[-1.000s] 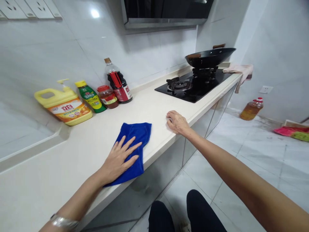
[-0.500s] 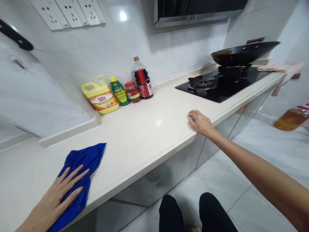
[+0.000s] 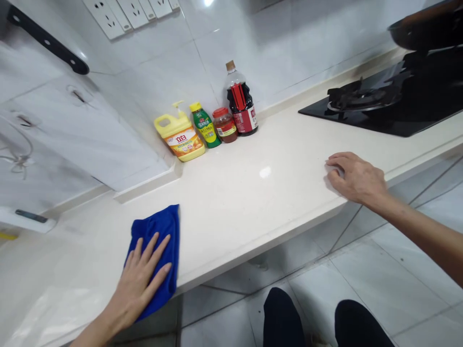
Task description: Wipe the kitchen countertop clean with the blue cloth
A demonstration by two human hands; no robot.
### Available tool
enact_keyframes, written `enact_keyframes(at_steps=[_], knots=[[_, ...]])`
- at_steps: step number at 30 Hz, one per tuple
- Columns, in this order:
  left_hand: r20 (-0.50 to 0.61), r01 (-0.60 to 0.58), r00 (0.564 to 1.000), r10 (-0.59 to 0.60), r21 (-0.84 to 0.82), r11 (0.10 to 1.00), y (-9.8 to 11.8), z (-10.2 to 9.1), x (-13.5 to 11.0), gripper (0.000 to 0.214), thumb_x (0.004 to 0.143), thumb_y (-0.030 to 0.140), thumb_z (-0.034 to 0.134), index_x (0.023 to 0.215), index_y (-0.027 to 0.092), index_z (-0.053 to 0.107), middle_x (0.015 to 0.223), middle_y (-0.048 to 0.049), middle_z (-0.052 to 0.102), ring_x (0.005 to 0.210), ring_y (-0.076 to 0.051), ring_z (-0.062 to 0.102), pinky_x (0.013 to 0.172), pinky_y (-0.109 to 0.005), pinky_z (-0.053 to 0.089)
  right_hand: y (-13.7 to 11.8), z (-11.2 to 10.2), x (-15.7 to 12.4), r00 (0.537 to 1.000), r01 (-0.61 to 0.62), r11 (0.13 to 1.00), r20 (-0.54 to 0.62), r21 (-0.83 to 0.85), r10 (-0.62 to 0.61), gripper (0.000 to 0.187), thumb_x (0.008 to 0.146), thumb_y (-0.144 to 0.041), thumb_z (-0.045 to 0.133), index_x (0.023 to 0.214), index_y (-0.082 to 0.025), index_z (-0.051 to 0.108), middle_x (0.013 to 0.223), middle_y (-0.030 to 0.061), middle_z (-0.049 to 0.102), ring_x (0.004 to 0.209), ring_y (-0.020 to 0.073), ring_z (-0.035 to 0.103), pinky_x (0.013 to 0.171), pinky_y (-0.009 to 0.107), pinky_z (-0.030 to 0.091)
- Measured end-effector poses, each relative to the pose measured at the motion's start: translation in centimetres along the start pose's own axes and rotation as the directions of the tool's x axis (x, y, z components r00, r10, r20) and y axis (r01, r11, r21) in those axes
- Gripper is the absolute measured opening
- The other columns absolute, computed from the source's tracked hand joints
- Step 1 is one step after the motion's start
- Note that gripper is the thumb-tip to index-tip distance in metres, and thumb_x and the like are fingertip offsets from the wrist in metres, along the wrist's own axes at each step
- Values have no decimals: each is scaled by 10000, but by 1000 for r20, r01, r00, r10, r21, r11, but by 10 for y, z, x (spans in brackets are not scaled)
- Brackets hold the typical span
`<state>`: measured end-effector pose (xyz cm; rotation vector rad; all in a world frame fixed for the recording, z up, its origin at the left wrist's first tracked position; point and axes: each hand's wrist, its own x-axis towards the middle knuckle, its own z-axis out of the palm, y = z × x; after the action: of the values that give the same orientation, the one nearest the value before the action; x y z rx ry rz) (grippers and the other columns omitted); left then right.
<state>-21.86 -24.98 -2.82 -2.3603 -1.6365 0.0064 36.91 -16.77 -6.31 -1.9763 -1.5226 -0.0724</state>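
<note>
My left hand [image 3: 139,279] lies flat on a blue cloth [image 3: 167,236], fingers spread, pressing it against the white countertop [image 3: 231,207] near the front edge. The cloth is spread out with slight creases, and part of it is hidden under the palm. My right hand [image 3: 360,178] rests on the counter near its front edge, to the right, short of the stove. Its fingers are loosely bent, the thumb is apart from them, and nothing shows between them.
Along the wall stand a yellow detergent jug [image 3: 181,137], a green squeeze bottle [image 3: 206,126], a red-lidded jar [image 3: 225,126] and a dark sauce bottle [image 3: 243,103]. A black gas stove [image 3: 376,106] with a wok [image 3: 427,31] is at right. A black-handled knife [image 3: 50,43] hangs at upper left.
The camera view has turned left and down, so the counter items appear further right. The cloth lies flatter and squarer under my left hand. My right hand still rests on the counter.
</note>
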Motion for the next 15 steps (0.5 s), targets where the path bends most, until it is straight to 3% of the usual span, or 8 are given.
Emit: enact_keyframes(at_steps=[7,11,15], knots=[[22,-111,993,112,-48,993,92,-20,36,657,1024,494,349,1631,371,127,1720,-39,154,1576,-398,50,1219,-681,281,-1,-1,-1,1000,-4,1000,-8,5,4,292,866,-305,477,1041,-245,703,1395,13,640,1086,226,645,766,368,459],[63,-141,987,148,-109,984,151,-31,75,667,1015,547,336,1628,317,205,1713,-96,168,1560,-457,24,1207,-724,257,-2,-1,-1,999,17,999,-28,36,-16,306,861,-299,472,1038,-236,714,1367,40,652,1102,246,638,803,374,485],[164,-138,972,168,-178,974,222,-40,120,792,954,687,375,1620,273,259,1710,-154,137,1525,-545,-18,1206,-774,159,2,2,1,999,28,998,-45,61,-26,307,846,-303,473,1027,-243,713,1340,47,661,1091,259,645,870,408,515]])
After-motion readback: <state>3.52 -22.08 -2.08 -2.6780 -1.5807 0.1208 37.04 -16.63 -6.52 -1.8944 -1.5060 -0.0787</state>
